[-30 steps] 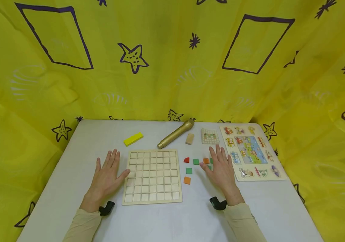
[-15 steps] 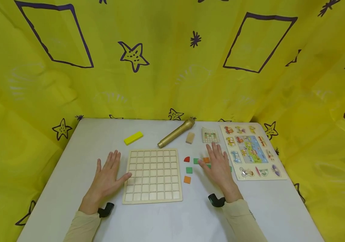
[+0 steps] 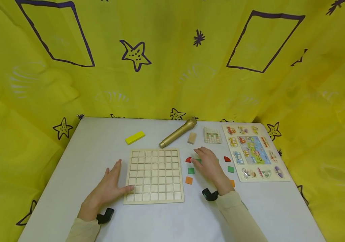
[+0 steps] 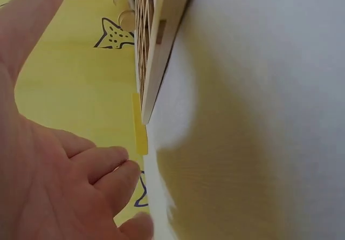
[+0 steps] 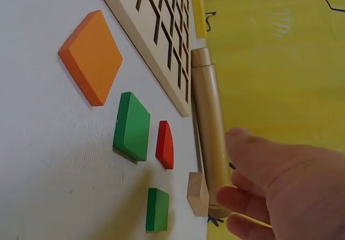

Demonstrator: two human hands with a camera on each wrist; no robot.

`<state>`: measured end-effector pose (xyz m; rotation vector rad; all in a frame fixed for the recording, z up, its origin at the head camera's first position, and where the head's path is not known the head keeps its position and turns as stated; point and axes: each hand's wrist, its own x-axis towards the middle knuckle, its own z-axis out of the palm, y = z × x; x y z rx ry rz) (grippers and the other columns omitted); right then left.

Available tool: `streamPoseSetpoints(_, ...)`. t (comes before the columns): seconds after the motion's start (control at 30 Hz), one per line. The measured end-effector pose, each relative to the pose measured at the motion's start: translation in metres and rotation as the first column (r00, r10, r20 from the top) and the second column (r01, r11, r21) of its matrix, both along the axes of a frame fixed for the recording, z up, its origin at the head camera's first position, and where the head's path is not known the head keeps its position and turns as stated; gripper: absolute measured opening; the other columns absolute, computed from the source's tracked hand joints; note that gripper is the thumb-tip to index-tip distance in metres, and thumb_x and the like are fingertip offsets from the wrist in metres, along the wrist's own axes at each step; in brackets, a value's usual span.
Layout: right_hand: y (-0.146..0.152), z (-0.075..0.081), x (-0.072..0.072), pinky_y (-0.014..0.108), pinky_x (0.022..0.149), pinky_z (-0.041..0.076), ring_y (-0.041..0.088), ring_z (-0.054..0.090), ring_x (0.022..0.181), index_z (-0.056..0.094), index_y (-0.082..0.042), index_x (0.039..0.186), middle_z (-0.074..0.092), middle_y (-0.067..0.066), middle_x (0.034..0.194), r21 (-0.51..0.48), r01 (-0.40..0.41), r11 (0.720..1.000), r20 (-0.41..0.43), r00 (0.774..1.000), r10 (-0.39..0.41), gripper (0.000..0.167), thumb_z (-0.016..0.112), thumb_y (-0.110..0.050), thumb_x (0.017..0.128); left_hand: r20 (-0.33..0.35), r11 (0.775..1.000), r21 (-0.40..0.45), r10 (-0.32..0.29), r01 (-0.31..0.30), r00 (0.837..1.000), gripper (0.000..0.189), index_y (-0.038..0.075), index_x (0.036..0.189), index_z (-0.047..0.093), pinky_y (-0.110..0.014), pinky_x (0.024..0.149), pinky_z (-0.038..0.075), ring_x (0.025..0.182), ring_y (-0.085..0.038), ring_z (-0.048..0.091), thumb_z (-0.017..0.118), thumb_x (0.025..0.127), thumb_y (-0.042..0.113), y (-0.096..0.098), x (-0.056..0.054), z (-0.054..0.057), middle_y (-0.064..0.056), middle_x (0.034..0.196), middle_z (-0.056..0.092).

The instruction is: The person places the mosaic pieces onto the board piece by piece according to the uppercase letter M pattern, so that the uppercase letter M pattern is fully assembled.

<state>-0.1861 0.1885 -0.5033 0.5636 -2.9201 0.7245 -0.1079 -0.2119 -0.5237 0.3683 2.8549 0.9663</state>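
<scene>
My left hand [image 3: 107, 190] is beside the left edge of a wooden grid board [image 3: 154, 176], its thumb reaching over the board's rim. In the left wrist view its fingers are loosely bent and hold nothing. My right hand [image 3: 211, 169] hovers over small coloured tiles right of the board, fingers relaxed and slightly bent. A red quarter-round tile [image 5: 165, 145], a green square tile [image 5: 132, 127] and an orange square tile [image 5: 92, 59] lie between board and hand. Another red quarter-round tile [image 3: 227, 159] and a green tile [image 3: 231, 169] lie to its right. Other tiles are partly hidden beneath it.
Behind the board lie a yellow block [image 3: 135, 137], a gold microphone [image 3: 177, 133], a plain wooden block [image 3: 192, 138] and a card with a grid pattern [image 3: 212, 135]. At right is a picture puzzle board [image 3: 258, 171]. A yellow curtain [image 3: 160, 90] surrounds the white table [image 3: 157, 222].
My right hand has shifted left and its fingers have bent, uncovering tiles on its right. The left hand has drawn slightly nearer and tilted onto its side; its thumb has slid down the board's edge.
</scene>
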Motion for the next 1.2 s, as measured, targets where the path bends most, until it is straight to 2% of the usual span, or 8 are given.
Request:
streamPoseSetpoints(0.13, -0.007, -0.002, -0.007, 0.048, 0.099, 0.039, 0.033, 0.053, 0.113, 0.067, 0.001, 0.12, 0.063, 0.014, 0.116, -0.009, -0.036, 0.999, -0.005, 0.999, 0.036, 0.035, 0.072, -0.017, 0.09, 0.074, 0.999, 0.04, 0.004, -0.007, 0.997, 0.128, -0.007, 0.153, 0.008, -0.056, 0.114, 0.005, 0.144, -0.038, 0.017, 0.079, 0.07, 0.061, 0.001, 0.006, -0.006, -0.026, 0.157, 0.015)
streamPoseSetpoints(0.33, -0.013, -0.005, -0.012, 0.048, 0.098, 0.04, 0.032, 0.054, 0.109, 0.069, 0.001, 0.117, 0.065, 0.013, 0.111, 0.028, -0.062, 0.998, 0.035, 0.998, 0.061, 0.033, 0.072, -0.018, 0.09, 0.041, 0.999, 0.021, -0.027, 0.026, 0.999, 0.132, -0.011, 0.151, 0.012, -0.058, 0.112, 0.002, 0.142, -0.04, 0.02, 0.079, 0.067, 0.064, 0.001, 0.013, -0.011, -0.03, 0.155, 0.019)
streamPoseSetpoints(0.53, -0.016, -0.004, -0.014, 0.05, 0.1, 0.037, 0.034, 0.053, 0.112, 0.068, 0.002, 0.117, 0.065, 0.015, 0.113, 0.066, -0.063, 0.996, 0.091, 0.994, 0.057, 0.037, 0.074, -0.022, 0.089, 0.029, 0.999, -0.006, -0.046, 0.046, 0.999, 0.134, -0.013, 0.15, 0.013, -0.062, 0.111, 0.0, 0.143, -0.042, 0.014, 0.08, 0.064, 0.066, 0.002, 0.017, -0.01, -0.03, 0.155, 0.017)
streamPoseSetpoints(0.73, -0.017, -0.008, -0.017, 0.05, 0.1, 0.037, 0.034, 0.054, 0.108, 0.071, -0.001, 0.112, 0.065, 0.013, 0.107, 0.134, -0.077, 0.988, 0.057, 0.996, 0.07, 0.033, 0.076, -0.021, 0.087, 0.032, 0.997, -0.025, -0.069, 0.07, 0.997, 0.14, -0.013, 0.149, 0.014, -0.063, 0.11, -0.001, 0.144, -0.041, 0.01, 0.083, 0.057, 0.066, 0.003, 0.019, -0.009, -0.028, 0.156, 0.015)
streamPoseSetpoints(0.93, -0.018, -0.013, -0.02, 0.05, 0.098, 0.039, 0.033, 0.056, 0.103, 0.073, -0.004, 0.106, 0.065, 0.01, 0.101, 0.171, -0.084, 0.982, 0.018, 0.996, 0.082, 0.027, 0.078, -0.018, 0.084, 0.037, 0.994, -0.057, -0.095, 0.097, 0.995, 0.139, -0.012, 0.15, 0.017, -0.064, 0.11, 0.0, 0.145, -0.04, 0.008, 0.085, 0.055, 0.064, 0.002, 0.02, -0.008, -0.027, 0.157, 0.012)
streamPoseSetpoints(1.2, -0.021, -0.016, -0.021, 0.054, 0.103, 0.033, 0.031, 0.055, 0.104, 0.073, -0.007, 0.101, 0.063, 0.006, 0.099, 0.169, -0.065, 0.984, 0.017, 0.998, 0.063, 0.019, 0.077, -0.015, 0.085, 0.027, 0.99, -0.081, -0.113, 0.115, 0.993, 0.136, -0.012, 0.149, 0.022, -0.064, 0.11, 0.0, 0.145, -0.041, 0.008, 0.085, 0.055, 0.063, 0.001, 0.02, -0.008, -0.028, 0.157, 0.012)
